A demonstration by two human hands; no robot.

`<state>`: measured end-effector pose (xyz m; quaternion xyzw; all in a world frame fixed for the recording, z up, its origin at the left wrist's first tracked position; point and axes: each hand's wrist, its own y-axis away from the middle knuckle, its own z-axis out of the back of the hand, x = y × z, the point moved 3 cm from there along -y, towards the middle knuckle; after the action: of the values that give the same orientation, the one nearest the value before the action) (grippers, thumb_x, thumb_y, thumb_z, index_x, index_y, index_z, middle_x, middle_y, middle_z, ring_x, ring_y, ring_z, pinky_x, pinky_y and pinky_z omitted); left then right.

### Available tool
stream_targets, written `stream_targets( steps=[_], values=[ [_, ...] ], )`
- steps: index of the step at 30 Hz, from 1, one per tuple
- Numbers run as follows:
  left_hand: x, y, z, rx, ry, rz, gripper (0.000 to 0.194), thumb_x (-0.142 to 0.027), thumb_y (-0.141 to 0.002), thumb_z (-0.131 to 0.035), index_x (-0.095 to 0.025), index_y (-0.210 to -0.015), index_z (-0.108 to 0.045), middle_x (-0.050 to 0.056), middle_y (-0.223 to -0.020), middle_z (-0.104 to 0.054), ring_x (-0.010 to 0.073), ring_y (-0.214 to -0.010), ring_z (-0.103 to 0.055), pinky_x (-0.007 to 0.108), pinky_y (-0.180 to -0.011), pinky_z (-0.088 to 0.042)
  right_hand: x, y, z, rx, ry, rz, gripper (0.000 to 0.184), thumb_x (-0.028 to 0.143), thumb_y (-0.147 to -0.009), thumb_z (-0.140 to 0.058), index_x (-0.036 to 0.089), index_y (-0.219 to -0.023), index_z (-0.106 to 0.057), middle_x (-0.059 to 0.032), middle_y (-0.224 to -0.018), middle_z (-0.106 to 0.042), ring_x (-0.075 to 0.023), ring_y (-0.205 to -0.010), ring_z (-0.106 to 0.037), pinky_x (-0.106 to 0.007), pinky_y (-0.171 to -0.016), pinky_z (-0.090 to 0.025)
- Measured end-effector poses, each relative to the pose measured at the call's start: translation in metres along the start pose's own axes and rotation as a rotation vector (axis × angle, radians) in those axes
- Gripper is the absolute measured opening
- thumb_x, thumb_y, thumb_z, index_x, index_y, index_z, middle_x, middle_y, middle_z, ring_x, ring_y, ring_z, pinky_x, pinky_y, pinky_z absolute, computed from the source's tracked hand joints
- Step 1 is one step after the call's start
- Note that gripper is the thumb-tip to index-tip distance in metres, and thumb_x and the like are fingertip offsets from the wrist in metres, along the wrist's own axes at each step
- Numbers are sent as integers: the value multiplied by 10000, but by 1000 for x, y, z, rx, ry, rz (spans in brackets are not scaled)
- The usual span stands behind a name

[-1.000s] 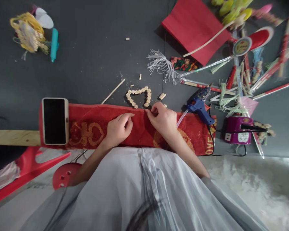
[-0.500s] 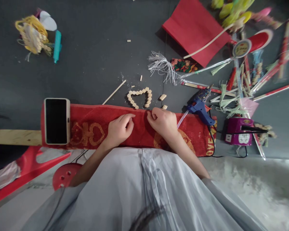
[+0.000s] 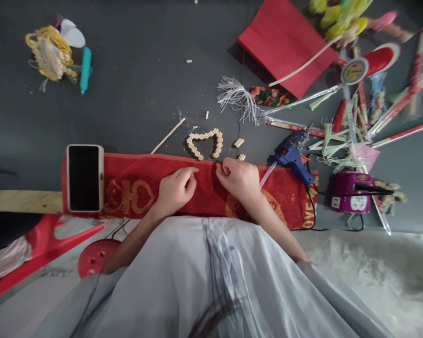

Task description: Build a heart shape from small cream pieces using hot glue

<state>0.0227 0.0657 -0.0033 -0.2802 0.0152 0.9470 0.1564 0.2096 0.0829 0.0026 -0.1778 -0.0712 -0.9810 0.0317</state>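
Note:
My left hand [image 3: 177,188] rests on the red towel [image 3: 127,164] with its fingers curled in, and nothing shows in it. To its right, my right hand [image 3: 238,177] lies on the same towel, also loosely closed with nothing visible inside. Just beyond the hands, on the dark table, is a heart-shaped outline [image 3: 192,139] of small pale pieces, its lower tip not joined. Two little bundles of short sticks, one a pale bundle [image 3: 238,142], sit right of the heart, near my right hand. A blue glue gun [image 3: 292,162] lies farther right, its clear glue stick over the towel.
A phone-like device [image 3: 85,178] lies on the towel's left end. A thin stick [image 3: 168,135] is left of the heart. Farther right are red paper [image 3: 285,42], a white string tassel [image 3: 236,96], a ribbon spool [image 3: 354,70], wrapped sticks and a purple power socket [image 3: 351,192] with cords.
Both hands keep the same pose on the towel. The whole view has shifted very slightly, and a dark shadow now shows on the table at the far left.

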Motion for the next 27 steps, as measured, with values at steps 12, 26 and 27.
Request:
stream_targets(
  steps=[12,26,27],
  values=[
    [-4,0,1,-4,-41,-67,273,-183,-925,-454,-194,-1047,-697,46,-976,-787,159,-832,-747,221,-726,-538,-4,-2,-1,-34,-77,-47,275,340,-874,-485,220,-629,-448,6,-565,-523,-111,-519,-398,-245,-534,-227],
    [-3,-1,0,-8,-41,-53,266,-182,-918,-461,-195,-1036,-699,47,-975,-790,149,-833,-750,201,-708,-537,-4,-2,-2,-35,-105,-61,256,337,-869,-506,221,-657,-421,13,-580,-531,-109,-520,-393,-249,-533,-229],
    [-3,-1,1,-12,-44,-58,266,-180,-917,-461,-194,-1035,-700,47,-971,-790,149,-828,-751,201,-704,-537,-4,-2,-2,-33,-106,-60,251,339,-871,-506,221,-663,-429,12,-585,-537,-110,-523,-399,-248,-534,-230]
  ],
)
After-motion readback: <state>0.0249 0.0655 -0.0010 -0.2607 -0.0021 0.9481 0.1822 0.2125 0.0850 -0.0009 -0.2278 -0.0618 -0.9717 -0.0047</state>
